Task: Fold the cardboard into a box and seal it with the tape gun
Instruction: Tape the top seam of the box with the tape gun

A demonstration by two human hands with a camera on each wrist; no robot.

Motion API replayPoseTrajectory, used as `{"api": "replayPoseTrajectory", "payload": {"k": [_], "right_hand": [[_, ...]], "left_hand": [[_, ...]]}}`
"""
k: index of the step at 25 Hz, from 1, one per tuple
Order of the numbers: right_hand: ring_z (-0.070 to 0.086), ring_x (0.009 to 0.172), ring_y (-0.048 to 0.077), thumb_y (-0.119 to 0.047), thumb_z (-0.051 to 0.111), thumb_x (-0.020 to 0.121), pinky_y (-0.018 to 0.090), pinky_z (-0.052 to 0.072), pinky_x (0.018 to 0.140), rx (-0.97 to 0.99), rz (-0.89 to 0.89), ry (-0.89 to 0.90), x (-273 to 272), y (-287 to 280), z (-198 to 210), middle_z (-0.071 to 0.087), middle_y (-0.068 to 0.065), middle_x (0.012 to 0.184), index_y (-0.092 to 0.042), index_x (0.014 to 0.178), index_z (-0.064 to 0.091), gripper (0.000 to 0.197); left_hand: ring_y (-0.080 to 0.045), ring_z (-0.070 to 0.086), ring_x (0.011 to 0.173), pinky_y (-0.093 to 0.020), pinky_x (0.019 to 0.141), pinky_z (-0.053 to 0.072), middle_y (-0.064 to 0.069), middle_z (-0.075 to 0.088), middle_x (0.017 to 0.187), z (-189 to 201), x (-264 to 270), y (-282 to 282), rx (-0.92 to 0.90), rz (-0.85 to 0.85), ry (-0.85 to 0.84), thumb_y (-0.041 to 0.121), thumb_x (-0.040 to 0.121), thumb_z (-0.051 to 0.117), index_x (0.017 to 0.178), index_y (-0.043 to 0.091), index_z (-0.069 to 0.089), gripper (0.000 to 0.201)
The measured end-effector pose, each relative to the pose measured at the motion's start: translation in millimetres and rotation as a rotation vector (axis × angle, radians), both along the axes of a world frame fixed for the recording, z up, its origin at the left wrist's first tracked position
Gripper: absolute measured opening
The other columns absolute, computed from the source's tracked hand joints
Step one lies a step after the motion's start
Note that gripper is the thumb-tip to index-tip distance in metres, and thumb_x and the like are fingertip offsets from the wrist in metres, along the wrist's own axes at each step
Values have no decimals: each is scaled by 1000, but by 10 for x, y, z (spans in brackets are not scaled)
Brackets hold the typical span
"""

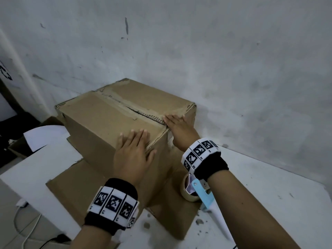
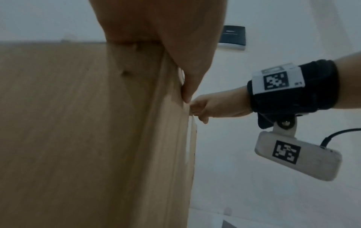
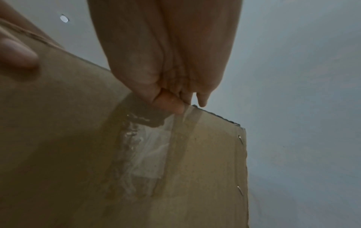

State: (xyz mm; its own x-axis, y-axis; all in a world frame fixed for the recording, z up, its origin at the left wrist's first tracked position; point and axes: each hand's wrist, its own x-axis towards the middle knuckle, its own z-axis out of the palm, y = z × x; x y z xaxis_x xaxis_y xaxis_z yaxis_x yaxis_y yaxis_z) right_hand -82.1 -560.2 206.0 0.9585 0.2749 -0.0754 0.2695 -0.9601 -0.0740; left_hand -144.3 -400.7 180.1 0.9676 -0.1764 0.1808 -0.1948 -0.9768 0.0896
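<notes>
The white surface (image 1: 260,178) stands against a scuffed white wall (image 1: 233,60) and carries a flat cardboard sheet (image 1: 75,191). The brown box (image 1: 100,119) stands on that sheet, top flaps closed, centre seam worn and ragged. The left hand (image 1: 133,153) lies flat, fingers straight, on the box's near top corner; the right hand (image 1: 179,128) presses straight fingers on the seam's near end, the tape gun (image 1: 195,191) lying beneath its wrist.

Only a repeated "G" shows on the left wristband (image 1: 112,203).
</notes>
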Motion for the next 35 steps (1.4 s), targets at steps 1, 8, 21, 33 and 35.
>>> {"api": "replayPoseTrajectory", "payload": {"k": [1,8,21,33,35], "right_hand": [[4,148,19,4,42,88,37,-3,120,-10,6,23,19,10,8,6,2,161,-15,152,6,76],[12,147,20,-3,44,90,42,0,119,-107,67,17,37,65,72,12,2,161,-19,151,11,71],[12,147,22,-20,48,94,48,2,119,-168,60,149,15,258,119,12,5,160,-13,151,14,67],[0,149,17,-33,17,103,48,-3,118,-30,3,103,252,367,71,3,-4,161,-26,152,9,50],[2,149,16,-35,18,103,45,-7,118,119,-54,-57,120,319,-87,10,-5,161,-27,150,19,48]], "left_hand": [[-28,58,117,-48,109,29,-8,65,121,1,25,-39,-12,16,2,50,82,29,120,10,60,63],[-26,46,130,-52,111,23,-6,53,137,71,43,-118,-19,13,7,46,91,25,130,14,52,57],[-12,7,145,-31,118,5,2,11,157,70,153,-87,-4,-138,97,37,100,20,147,18,12,52],[-10,16,144,-36,117,8,11,24,153,80,317,457,-48,-227,85,80,54,-29,145,30,23,115],[-12,8,145,-41,117,4,9,13,156,118,335,397,-13,-211,155,84,52,-15,147,29,14,113]]}}
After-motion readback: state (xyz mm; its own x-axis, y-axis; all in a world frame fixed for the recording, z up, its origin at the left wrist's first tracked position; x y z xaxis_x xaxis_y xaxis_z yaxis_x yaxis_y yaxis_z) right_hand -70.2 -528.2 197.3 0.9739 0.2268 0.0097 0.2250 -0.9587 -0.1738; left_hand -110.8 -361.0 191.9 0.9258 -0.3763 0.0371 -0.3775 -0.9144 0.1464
